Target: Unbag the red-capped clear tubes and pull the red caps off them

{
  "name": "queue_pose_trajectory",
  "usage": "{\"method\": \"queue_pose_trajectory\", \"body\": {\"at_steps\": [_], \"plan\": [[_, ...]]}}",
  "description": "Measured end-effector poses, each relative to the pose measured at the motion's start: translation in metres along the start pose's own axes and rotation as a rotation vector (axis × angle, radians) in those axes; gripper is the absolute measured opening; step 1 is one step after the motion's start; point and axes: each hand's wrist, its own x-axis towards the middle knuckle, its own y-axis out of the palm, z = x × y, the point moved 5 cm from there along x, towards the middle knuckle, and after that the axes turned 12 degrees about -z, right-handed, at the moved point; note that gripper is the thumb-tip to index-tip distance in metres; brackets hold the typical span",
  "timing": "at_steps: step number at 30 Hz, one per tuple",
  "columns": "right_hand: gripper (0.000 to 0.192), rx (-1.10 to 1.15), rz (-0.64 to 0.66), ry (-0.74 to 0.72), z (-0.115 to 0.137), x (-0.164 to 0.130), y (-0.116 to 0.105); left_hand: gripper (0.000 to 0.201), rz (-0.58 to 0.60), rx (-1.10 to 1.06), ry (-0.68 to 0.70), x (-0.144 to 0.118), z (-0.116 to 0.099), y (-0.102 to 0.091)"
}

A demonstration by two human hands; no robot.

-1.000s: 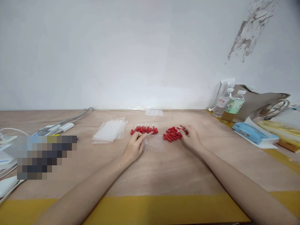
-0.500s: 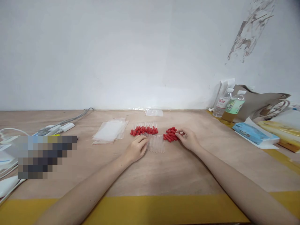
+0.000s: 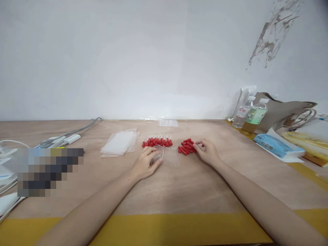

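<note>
Clear thin tubes (image 3: 171,157) lie side by side in a row in front of me. Over the left end of that row rests my left hand (image 3: 147,162), its thumb and fingers apart; the tubes under it are partly hidden. A heap of red rubber bulbs (image 3: 186,147) lies to the right of the row. At the heap's right edge, the thumb and forefinger of my right hand (image 3: 206,150) pinch what looks like one red bulb, mostly covered by the fingertips. Behind the row lie more clear tubes with red bulbs on their ends (image 3: 158,141).
Clear plastic bags (image 3: 119,142) are stacked on the left, and another flat bag (image 3: 168,123) lies near the wall. Cables (image 3: 82,129) and a blurred-out patch are at far left. Bottles (image 3: 256,114), a tissue pack (image 3: 279,145) and a grey bag (image 3: 284,109) stand at right.
My left hand has shifted slightly left and its fingers have spread, showing tubes between thumb and fingers. The right hand has barely moved, its fingertips still at the red heap.
</note>
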Motion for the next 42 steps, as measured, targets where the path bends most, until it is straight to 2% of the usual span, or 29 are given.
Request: {"method": "queue_pose_trajectory", "body": {"at_steps": [5,8,11,15,20,25,31,37,40,42], "plan": [[0.021,-0.042,-0.086,0.045,0.006,0.003,-0.01,0.035,0.027,0.037,-0.09,-0.006,0.009,-0.008],[0.019,-0.075,-0.052,-0.045,0.029,0.012,-0.006,0.043,0.068,0.048,-0.08,-0.007,0.008,-0.007],[0.019,-0.201,0.124,-0.12,0.058,0.026,0.015,0.051,0.122,0.055,-0.013,-0.006,0.003,-0.002],[0.024,-0.334,0.333,-0.019,0.08,0.04,0.055,0.046,0.228,0.061,0.057,-0.006,-0.002,0.004],[0.029,-0.378,0.42,0.048,0.09,0.044,0.093,0.042,0.346,0.085,0.08,-0.008,-0.003,0.009],[0.024,-0.436,0.454,0.128,0.089,0.044,0.104,0.041,0.335,0.102,0.094,-0.007,-0.005,0.008],[0.027,-0.426,0.407,0.13,0.094,0.047,0.093,0.037,0.291,0.114,0.147,-0.005,-0.013,0.005],[0.03,-0.304,0.344,-0.018,0.094,0.032,0.05,0.041,0.23,0.149,0.164,-0.006,-0.011,0.006],[0.025,-0.195,0.208,-0.196,0.093,0.011,0.021,0.053,0.083,0.169,0.12,-0.003,-0.008,0.002],[0.022,-0.164,0.134,-0.309,0.091,-0.007,0.006,0.053,-0.024,0.182,0.09,-0.001,-0.008,-0.001]]}}
